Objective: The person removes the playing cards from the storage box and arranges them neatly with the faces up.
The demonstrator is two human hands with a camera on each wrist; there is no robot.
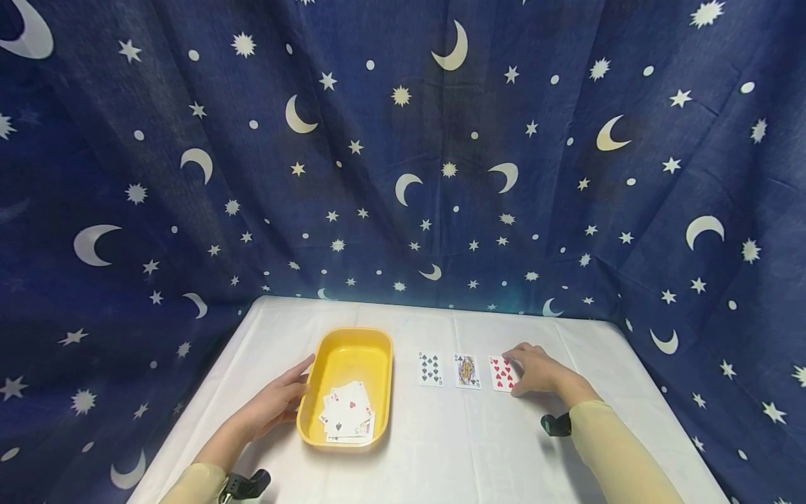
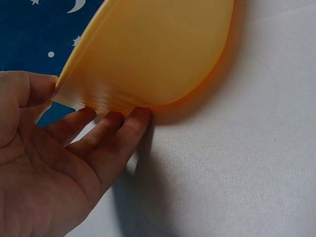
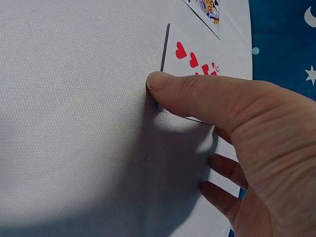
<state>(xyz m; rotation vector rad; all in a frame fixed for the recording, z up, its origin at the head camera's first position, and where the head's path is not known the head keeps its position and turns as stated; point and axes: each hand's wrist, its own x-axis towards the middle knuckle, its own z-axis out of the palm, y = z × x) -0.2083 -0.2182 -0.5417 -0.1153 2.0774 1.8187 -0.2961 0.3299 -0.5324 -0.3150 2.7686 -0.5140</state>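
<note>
In the head view, my right hand [image 1: 543,372] is over a red hearts playing card [image 1: 501,374] at the right end of a row. It holds this card between thumb and fingers; the thumb [image 3: 192,91] covers part of its face in the right wrist view. Left of it lie a face card [image 1: 468,372] and a black-suit number card [image 1: 431,369], face up. My left hand [image 1: 269,404] is at the left side of a yellow tray [image 1: 385,350], fingertips against the outer wall. Several loose cards [image 1: 349,409] lie heaped inside the tray's near end.
A white cloth [image 1: 453,448] covers the table under the tray and cards. Behind and to both sides hangs a dark blue curtain [image 1: 378,273] with moons and stars. Each wrist wears a small black camera on a strap.
</note>
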